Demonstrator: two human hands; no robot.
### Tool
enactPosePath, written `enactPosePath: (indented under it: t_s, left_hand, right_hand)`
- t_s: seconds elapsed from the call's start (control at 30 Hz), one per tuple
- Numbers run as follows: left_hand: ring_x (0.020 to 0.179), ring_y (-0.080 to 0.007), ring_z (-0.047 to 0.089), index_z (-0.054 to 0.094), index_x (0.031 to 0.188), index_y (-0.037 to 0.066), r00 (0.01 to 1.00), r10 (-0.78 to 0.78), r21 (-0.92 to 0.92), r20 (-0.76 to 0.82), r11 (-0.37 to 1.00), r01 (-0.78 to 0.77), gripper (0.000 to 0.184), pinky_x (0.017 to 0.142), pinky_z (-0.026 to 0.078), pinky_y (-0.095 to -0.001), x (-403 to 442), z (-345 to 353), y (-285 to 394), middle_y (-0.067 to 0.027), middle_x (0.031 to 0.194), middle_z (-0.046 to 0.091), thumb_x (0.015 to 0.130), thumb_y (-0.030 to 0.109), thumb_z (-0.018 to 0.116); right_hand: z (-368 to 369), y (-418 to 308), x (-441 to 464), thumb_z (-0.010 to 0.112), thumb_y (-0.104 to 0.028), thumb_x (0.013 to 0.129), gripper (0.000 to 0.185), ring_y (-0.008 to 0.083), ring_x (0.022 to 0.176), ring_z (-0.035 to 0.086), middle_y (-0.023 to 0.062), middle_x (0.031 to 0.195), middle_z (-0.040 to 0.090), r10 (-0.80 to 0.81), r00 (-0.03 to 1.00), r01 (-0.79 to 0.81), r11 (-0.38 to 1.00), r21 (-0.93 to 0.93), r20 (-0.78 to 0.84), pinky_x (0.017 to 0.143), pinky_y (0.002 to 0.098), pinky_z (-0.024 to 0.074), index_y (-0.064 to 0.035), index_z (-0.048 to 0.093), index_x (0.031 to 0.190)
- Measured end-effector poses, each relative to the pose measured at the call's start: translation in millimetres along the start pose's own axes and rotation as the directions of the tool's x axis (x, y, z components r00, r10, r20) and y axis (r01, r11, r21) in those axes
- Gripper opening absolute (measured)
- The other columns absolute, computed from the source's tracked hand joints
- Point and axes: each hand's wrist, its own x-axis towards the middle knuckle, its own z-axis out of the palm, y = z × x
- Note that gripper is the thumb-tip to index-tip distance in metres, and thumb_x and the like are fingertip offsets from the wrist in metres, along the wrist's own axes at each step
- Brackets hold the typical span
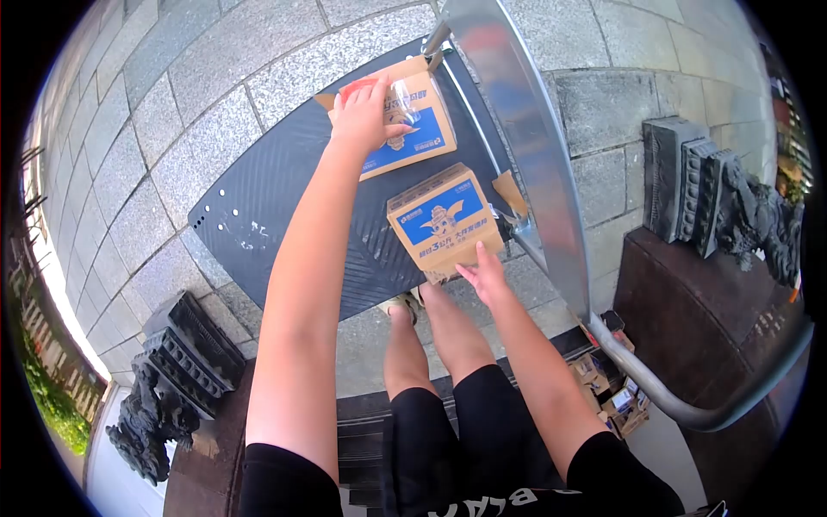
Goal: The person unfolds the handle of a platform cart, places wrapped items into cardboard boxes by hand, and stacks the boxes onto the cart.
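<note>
- Grey stone paving (198, 95) out here, and on it a black platform cart (284, 211)!
- Aboard, the far cardboard box (422, 138): left hand (362, 114) over it, fingers across something orange-red (355, 87), thumb out, grip impossible to tell!
- Nearer the feet, the near cardboard box (444, 220); right hand (488, 274) at its lower edge, thumb and forefinger spread!

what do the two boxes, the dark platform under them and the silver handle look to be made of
The near box and far box: apparently matte cardboard, by the brown surfaces and folded edges, with blue printing. The platform: perhaps hard plastic or rubber, dull and dark with a ridged pattern. The handle: likely metal, smooth and silvery with bright reflections.
</note>
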Motion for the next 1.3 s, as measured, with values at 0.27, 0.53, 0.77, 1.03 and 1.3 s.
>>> enactPosePath:
  t_s: [0.27,0.53,0.77,1.03,1.3]
  left_hand:
    - [0.125,-0.0294,0.048,0.031,0.146,0.017,0.982,-0.155,0.148,0.103,0.979,0.139,0.092,0.096,0.044,-0.0433,-7,16,-19,-0.0105,0.138,0.046,0.074,0.063,0.067]
    - [0.127,-0.0337,0.045,0.033,0.145,0.013,0.995,-0.053,0.024,0.083,0.998,0.052,0.071,0.103,0.04,-0.0429,-26,19,-12,-0.0149,0.137,0.047,0.087,0.04,0.065]
    - [0.131,-0.0362,0.04,0.039,0.139,0.002,0.968,-0.164,-0.56,-0.192,0.828,0.029,0.047,0.109,0.033,-0.0404,-114,10,-6,-0.0218,0.141,0.041,0.098,0.021,0.049]
    - [0.122,-0.0377,0.05,0.047,0.132,-0.001,0.892,-0.383,-0.511,0.238,0.732,0.451,0.043,0.102,0.039,-0.0415,-474,-43,-46,-0.0246,0.128,0.053,0.101,0.027,0.04]
    - [0.073,-0.0232,0.067,0.056,0.116,0.0,0.824,-0.325,-0.575,0.465,0.596,0.56,0.044,0.064,0.052,-0.0353,-642,-84,-45,-0.0166,0.094,0.066,0.102,0.037,0.036]
  right_hand:
    - [46,-16,23,0.043,-0.03,0.101,0.04,0.0319,0.106,0.059,0.0154,0.124,0.048,-0.079,0.986,0.08,0.997,-0.002,0.146,0.085,0.0419,0.0576,-0.0028,0.033,0.129]
    - [32,1,20,0.041,-0.028,0.102,0.043,0.0343,0.109,0.058,0.0194,0.13,0.041,-0.017,0.988,0.027,0.998,-0.062,0.153,0.088,0.0461,0.0564,0.0013,0.028,0.13]
    - [-7,-3,19,0.061,-0.04,0.09,0.072,0.0263,0.104,0.058,0.0195,0.122,0.053,-0.175,0.98,0.18,0.607,-0.774,0.091,0.081,0.0368,0.0509,0.0031,0.026,0.138]
    - [-81,-18,-244,0.058,-0.02,0.092,0.041,0.033,0.114,0.056,0.0204,0.122,0.057,-0.471,0.755,0.603,0.222,-0.767,0.457,0.098,0.0392,0.0436,0.0051,0.051,0.124]
    - [-110,-92,-800,0.062,-0.045,0.089,0.052,0.0257,0.114,0.05,0.0082,0.135,0.046,-0.844,-0.515,0.784,-0.395,0.478,0.147,0.101,0.0383,0.0394,-0.0132,0.052,0.129]
